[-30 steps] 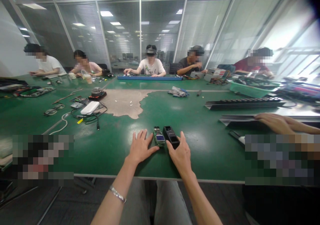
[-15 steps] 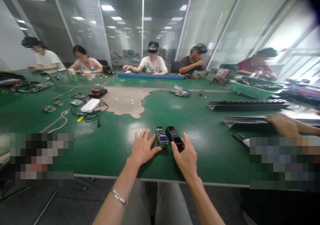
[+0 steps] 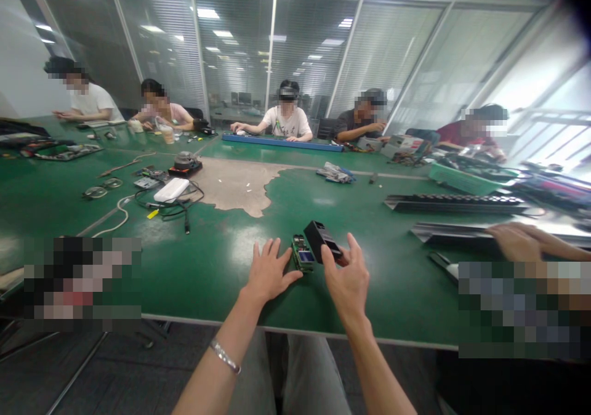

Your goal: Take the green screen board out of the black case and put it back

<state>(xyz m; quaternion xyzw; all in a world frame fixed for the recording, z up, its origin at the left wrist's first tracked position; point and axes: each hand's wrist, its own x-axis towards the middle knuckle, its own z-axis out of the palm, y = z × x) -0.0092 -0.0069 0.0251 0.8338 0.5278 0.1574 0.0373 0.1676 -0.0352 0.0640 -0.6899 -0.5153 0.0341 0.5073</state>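
Note:
My left hand [image 3: 268, 270] lies flat on the green table [image 3: 207, 279] with its fingers spread, its thumb touching a small green circuit board with a blue screen [image 3: 303, 255]. My right hand [image 3: 347, 276] grips a black plastic housing [image 3: 321, 240] between thumb and fingers and holds it tilted, raised off the table just right of the board.
A co-worker's hand [image 3: 519, 241] rests on a long metal rail at the right. Black rails [image 3: 455, 201], a green tray [image 3: 464, 177], a white device with cables [image 3: 170, 190] and a worn bare patch [image 3: 235, 184] lie further out. Several people sit along the far side.
My right hand has closed on the black housing and lifted it off the table, tilting it. My left hand has stayed flat beside the board.

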